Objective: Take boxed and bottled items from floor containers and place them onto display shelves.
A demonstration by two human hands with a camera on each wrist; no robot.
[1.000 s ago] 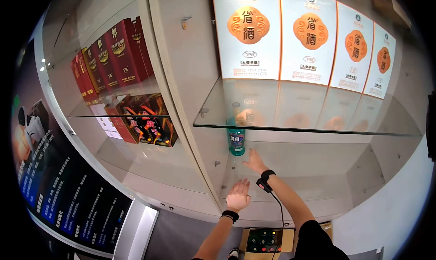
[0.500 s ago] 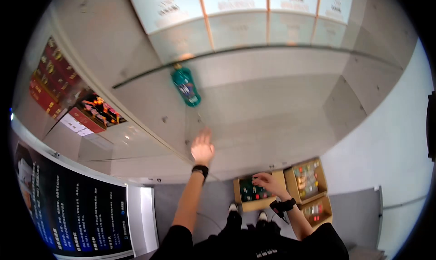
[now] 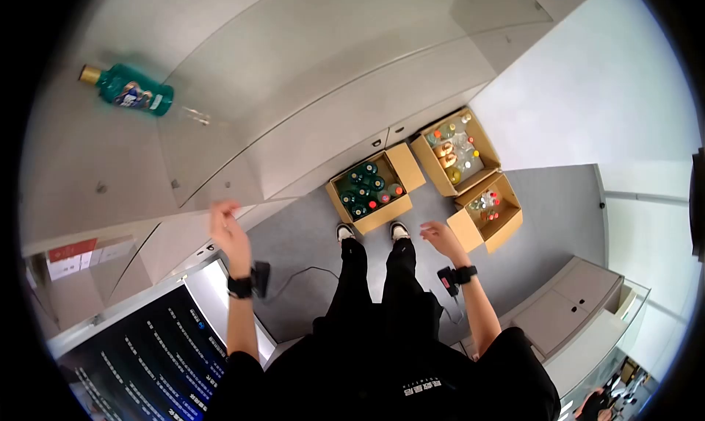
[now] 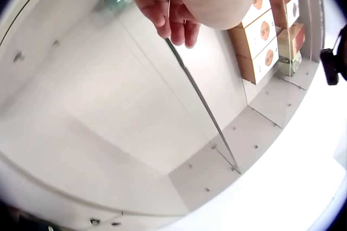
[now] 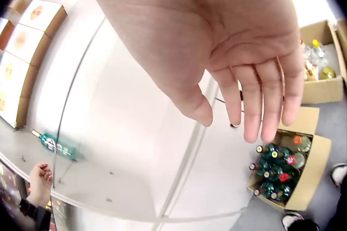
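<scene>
A green bottle [image 3: 136, 90] with a gold cap stands on the cabinet's bottom shelf, beside its left side wall. My left hand [image 3: 231, 237] is held in front of the shelf's edge, apart from the bottle, with its fingers loosely bent and nothing in them. In the left wrist view its fingers [image 4: 176, 22] hang relaxed. My right hand [image 3: 444, 241] is over the floor, just right of a cardboard box [image 3: 385, 215] of green bottles [image 3: 363, 182]. The right wrist view shows its palm bare, with fingers [image 5: 252, 101] extended and slightly spread.
Two more cardboard boxes, one with mixed bottles [image 3: 455, 156] and one with small red-capped bottles [image 3: 488, 204], stand to the right. White liquor boxes [image 4: 260, 36] sit on the glass shelf above. A low cabinet [image 3: 565, 303] is at the right. A cable [image 3: 294, 274] trails by the left wrist.
The head view has swung down from the shelves toward the floor. My right hand has drawn back from near the green bottle to beside the floor boxes. The bottle stays on the shelf.
</scene>
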